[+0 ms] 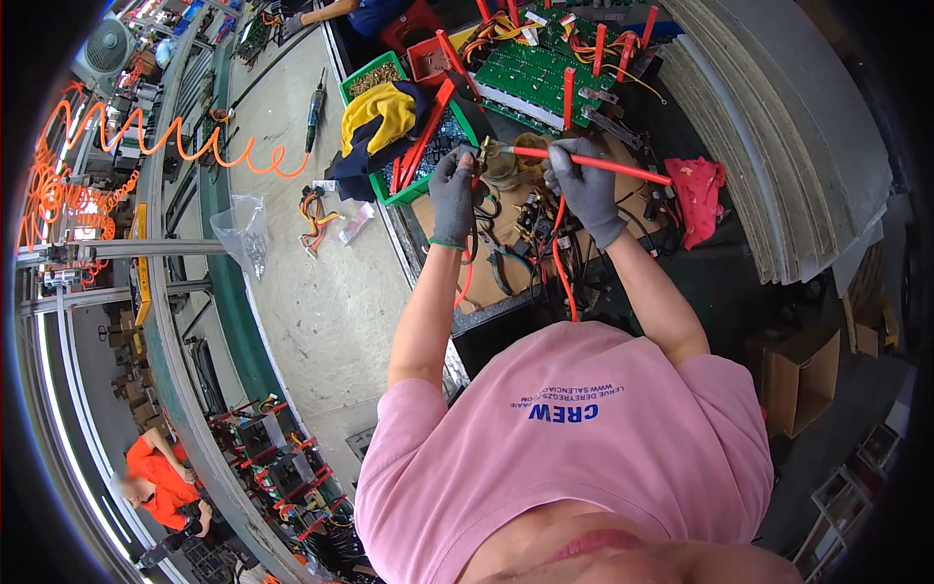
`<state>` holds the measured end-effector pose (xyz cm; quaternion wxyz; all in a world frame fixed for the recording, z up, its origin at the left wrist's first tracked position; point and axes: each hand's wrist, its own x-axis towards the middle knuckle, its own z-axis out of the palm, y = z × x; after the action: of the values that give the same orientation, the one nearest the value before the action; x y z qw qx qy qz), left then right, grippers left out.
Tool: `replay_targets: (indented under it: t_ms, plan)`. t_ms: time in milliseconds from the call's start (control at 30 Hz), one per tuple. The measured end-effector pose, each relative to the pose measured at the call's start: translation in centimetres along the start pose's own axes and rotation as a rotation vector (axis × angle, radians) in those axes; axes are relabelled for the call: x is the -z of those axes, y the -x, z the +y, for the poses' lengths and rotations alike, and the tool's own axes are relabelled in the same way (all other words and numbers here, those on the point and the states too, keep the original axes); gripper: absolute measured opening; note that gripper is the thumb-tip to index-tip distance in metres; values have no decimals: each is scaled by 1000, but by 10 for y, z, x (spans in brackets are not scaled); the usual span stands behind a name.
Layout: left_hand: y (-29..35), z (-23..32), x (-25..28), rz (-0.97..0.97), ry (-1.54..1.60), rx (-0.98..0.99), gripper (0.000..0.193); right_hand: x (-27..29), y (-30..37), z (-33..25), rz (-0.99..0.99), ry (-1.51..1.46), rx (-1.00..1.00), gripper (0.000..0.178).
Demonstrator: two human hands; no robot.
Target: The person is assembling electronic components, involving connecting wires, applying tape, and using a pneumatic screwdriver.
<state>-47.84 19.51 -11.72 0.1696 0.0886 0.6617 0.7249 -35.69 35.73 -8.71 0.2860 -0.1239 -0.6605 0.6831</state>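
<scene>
A left hand in a grey glove [453,190] pinches a small brass-coloured metal part [484,153]; apart from it, a right hand in a grey glove [586,193] is clamped around a long, thin red rod [628,169], its tip pointing at the part; whether these 2 touch, I cannot tell; below lie dark-handled pliers [499,273] on a brown cardboard sheet [424,216]; beyond the left hand stands a green plastic bin [474,117]; rightward lies a crumpled pinkish-red cloth or bag [699,200]
</scene>
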Motion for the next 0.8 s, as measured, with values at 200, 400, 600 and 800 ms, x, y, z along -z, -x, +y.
replay_targets:
  t_ms: [200, 400, 600, 800]
  plan:
    - [1, 3, 0, 21, -9, 14, 26, -7, 3, -12, -28, -14, 34, 16]
    - [2, 7, 1, 46, -9, 20, 25, -5, 0, -6, 4, 30, 96, 15]
    - [3, 3, -4, 31, -32, -58, 25, -13, -2, -10, -14, 55, 121, 14]
    - [6, 10, -9, 50, -31, -80, 25, -12, 1, -14, -1, 84, 137, 15]
